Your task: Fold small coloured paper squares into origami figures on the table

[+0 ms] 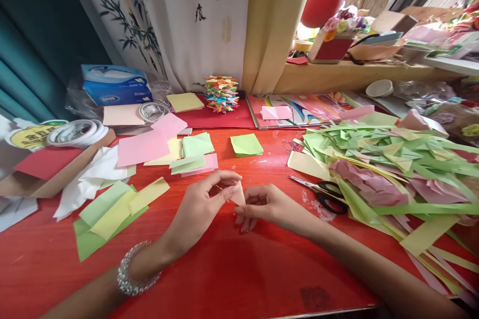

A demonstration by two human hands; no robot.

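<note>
Between my two hands, just above the red table [209, 279], is a small folded piece of pale pink paper [238, 195]. My left hand [209, 204] pinches its upper left part between thumb and fingers. My right hand [262, 207] has its fingers closed at the lower right edge of the paper. Beyond the hands lies a neat stack of green paper squares [247, 144]. Left of it are light green squares [197, 144] with pink and yellow sheets partly beneath. A pair of scissors [325, 193] with black handles rests to the right of my right hand.
A heap of green, yellow and pink paper strips [392, 159] covers the right side. Pink sheets [144, 148] and green and yellow pieces [112, 209] lie left. Behind stand a multicoloured folded-paper stack [221, 93] and a blue tissue pack [116, 84]. A cardboard tray [78, 159] holds tape rolls [77, 132].
</note>
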